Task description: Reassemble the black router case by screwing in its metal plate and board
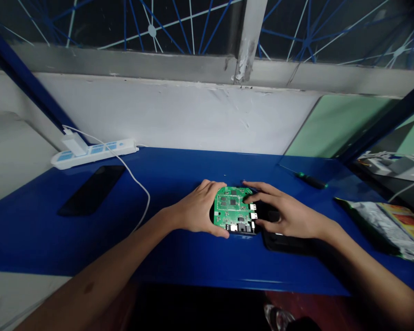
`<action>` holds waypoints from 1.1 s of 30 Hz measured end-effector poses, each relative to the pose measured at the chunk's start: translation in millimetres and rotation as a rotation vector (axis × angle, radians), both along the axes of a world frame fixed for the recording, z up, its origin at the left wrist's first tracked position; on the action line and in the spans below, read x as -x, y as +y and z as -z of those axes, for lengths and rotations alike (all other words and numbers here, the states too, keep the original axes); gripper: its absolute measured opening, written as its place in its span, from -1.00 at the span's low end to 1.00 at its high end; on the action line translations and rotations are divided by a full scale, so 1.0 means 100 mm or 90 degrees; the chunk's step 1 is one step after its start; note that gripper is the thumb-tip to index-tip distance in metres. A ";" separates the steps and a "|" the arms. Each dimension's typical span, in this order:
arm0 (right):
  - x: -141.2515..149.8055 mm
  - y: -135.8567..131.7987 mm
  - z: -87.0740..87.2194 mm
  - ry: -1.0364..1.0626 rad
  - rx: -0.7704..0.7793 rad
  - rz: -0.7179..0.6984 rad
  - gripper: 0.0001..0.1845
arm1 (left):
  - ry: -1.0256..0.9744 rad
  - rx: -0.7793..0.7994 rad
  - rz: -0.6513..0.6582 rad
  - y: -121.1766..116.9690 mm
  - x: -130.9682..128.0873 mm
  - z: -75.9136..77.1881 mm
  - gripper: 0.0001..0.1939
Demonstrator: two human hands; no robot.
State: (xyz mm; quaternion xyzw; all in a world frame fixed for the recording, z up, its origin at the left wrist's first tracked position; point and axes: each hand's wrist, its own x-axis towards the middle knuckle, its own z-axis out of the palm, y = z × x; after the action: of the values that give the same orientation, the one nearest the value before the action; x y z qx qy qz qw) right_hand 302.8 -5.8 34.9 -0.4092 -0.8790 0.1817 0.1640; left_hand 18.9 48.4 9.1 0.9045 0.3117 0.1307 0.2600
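Note:
A green circuit board (227, 209) with chips and metal ports sits in a shallow black case, whose dark rim shows along the front edge. My left hand (200, 209) wraps around the left side, thumb at the front corner and fingers at the back. On the right side, my right hand (279, 209) has a fingertip on the board and its thumb by the USB ports. Another finger reaches the back corner. Beneath my right hand lies a flat black cover (286, 243), partly hidden by the hand and wrist.
A green-and-black screwdriver (310, 180) lies at the back right of the blue table (193, 262). A shiny packet (389, 227) is at the right edge. Left are a dark phone (93, 191), a white power strip (96, 151) with a charger, and a white cable (134, 177).

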 end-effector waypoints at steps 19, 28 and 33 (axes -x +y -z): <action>0.04 0.02 0.07 0.084 -0.089 0.064 -0.33 | -0.006 0.028 -0.041 -0.03 0.03 0.01 0.36; 0.01 0.01 0.03 0.120 -0.119 0.088 -0.37 | -0.049 -0.019 -0.040 -0.03 0.02 -0.12 0.27; 0.01 0.01 0.01 0.128 -0.123 0.100 -0.37 | -0.075 -0.066 -0.016 -0.04 0.03 -0.14 0.20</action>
State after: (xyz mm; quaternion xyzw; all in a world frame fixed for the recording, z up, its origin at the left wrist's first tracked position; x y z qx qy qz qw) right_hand 302.2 -4.6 33.9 -0.4389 -0.8367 0.1232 0.3036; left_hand 15.5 44.6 22.8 0.9035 0.3002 0.2028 0.2290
